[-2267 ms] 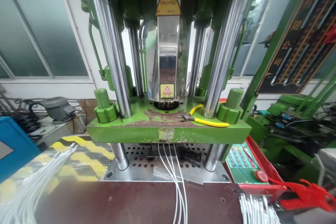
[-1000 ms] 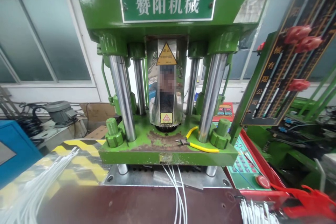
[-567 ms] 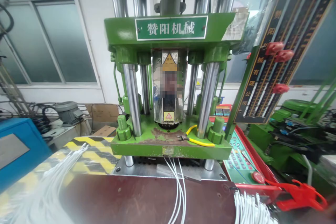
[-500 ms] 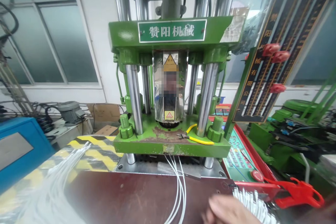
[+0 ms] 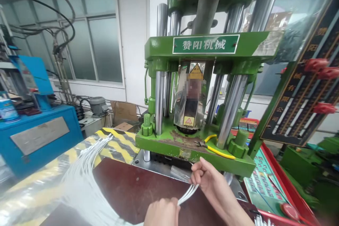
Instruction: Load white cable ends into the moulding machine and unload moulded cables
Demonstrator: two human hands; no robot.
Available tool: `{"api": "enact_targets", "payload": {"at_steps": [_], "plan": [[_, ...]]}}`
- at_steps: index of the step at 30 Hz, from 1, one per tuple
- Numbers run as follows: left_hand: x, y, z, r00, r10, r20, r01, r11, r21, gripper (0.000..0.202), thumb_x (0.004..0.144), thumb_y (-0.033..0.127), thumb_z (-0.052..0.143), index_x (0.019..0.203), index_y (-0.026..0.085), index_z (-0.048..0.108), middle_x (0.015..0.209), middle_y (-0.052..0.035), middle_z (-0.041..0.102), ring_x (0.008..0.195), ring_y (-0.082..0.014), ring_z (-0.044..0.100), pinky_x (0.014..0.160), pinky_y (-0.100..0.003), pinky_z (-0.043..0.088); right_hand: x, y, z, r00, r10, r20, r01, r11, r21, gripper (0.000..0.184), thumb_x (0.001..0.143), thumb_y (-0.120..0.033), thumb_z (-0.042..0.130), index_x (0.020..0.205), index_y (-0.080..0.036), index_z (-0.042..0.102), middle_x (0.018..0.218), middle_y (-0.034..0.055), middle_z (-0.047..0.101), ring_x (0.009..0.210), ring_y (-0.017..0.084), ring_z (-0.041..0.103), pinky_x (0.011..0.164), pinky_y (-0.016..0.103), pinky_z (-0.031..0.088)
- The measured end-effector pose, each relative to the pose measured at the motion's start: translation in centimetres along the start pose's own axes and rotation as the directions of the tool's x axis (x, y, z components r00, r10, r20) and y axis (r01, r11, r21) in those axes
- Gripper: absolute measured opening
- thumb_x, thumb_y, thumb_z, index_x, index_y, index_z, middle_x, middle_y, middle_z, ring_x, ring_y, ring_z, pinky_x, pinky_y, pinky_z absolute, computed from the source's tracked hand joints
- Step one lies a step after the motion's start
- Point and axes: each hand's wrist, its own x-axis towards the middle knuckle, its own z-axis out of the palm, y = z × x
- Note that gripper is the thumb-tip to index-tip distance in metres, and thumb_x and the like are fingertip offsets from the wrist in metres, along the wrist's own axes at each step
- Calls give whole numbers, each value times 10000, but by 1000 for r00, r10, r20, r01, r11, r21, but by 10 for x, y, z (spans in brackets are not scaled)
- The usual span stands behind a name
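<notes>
Several thin white cables [image 5: 188, 194] run from under the green press [image 5: 196, 156] toward me, across the brown board [image 5: 132, 180]. My right hand [image 5: 208, 178] is closed around them just in front of the press's lower plate. Nearer to me, my left hand [image 5: 162, 213] is closed on the same cables, low in the view with its fingertips hidden. The cable ends under the press are hidden. Beside my right hand, a flat metal piece [image 5: 180, 173] lies at the press's base.
A large bundle of white cables [image 5: 87, 180] spreads over the yellow-black striped surface [image 5: 116, 148] at left. Yellow-handled pliers [image 5: 221, 152] lie on the press plate. The control panel [image 5: 265, 180] with its red stop button [image 5: 290, 211] stands at right.
My right hand has moved forward from the lower right onto the cables. My left hand has come into view, also on them. The view has turned left.
</notes>
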Motion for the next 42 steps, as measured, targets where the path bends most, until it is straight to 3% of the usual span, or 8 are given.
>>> {"api": "enact_targets", "payload": {"at_steps": [4, 7, 10, 14, 23, 29, 35, 42], "plan": [[20, -28, -12, 997, 41, -63, -31, 988, 152, 361, 778, 23, 332, 978, 103, 621, 910, -174, 684, 812, -328, 652, 711, -464, 512, 3, 0, -24, 991, -25, -129, -42, 870, -492, 523, 833, -591, 395, 671, -152, 627, 494, 19, 554, 622, 192, 570, 691, 321, 416], [33, -74, -22, 990, -8, -137, 44, 965, 257, 397, 783, -25, 266, 964, 32, 615, 883, -224, 672, 825, -326, 649, 747, -465, 492, 2, 10, -42, 953, -264, -149, -10, 464, -886, 456, 845, -543, 406, 651, -180, 601, 612, 36, 613, 663, 200, 560, 670, 308, 388], [42, -117, -30, 983, -36, -181, 95, 941, 326, 354, 805, 9, 278, 888, 78, 615, 786, -184, 681, 758, -321, 660, 690, -443, 499, 2, 27, -52, 946, -322, -36, 3, 118, -993, 255, 840, -390, 472, 863, -191, 629, 876, 62, 636, 886, 239, 550, 787, 324, 378], [42, -138, -30, 988, 39, -147, 17, 931, 365, 315, 870, 127, 290, 952, 147, 593, 736, -126, 687, 714, -302, 667, 612, -379, 499, 8, 46, -57, 972, -235, 6, -11, -71, -997, 284, 775, -183, 491, 1036, -170, 602, 1008, 94, 588, 997, 249, 507, 876, 327, 356], [44, -136, -34, 981, 7, -193, 45, 963, 266, 284, 849, 141, 344, 946, 194, 606, 740, -108, 682, 752, -298, 658, 597, -349, 469, -16, 20, -63, 996, 12, 90, 90, -129, -988, 289, 624, -29, 471, 843, -191, 566, 914, 54, 578, 918, 201, 517, 787, 282, 360], [21, -102, -35, 980, 29, -198, 12, 980, 201, 364, 901, 189, 286, 1245, 118, 381, 993, -165, 615, 882, -286, 605, 727, -386, 448, -17, 31, -50, 978, 63, 197, 202, -85, -976, 274, 698, -66, 480, 898, -226, 578, 937, 29, 577, 940, 189, 506, 801, 273, 349], [-32, -70, -43, 954, 294, 58, -294, 956, -11, 172, 859, 422, 490, 882, 265, 557, 885, 27, 588, 848, -159, 551, 725, -228, 405, -27, 25, -22, 979, 17, 203, 203, -39, -978, 207, 799, -192, 503, 985, -242, 577, 955, 23, 592, 922, 193, 519, 788, 284, 351], [-38, -77, -41, 930, 338, 144, -297, 922, -249, 162, 820, 413, 578, 787, 263, 628, 826, 39, 552, 865, -148, 503, 731, -220, 358, -52, 24, 4, 927, 307, 217, 178, 151, -972, 158, 836, -350, 501, 874, -278, 636, 838, -13, 654, 799, 167, 565, 681, 252, 345]]}}
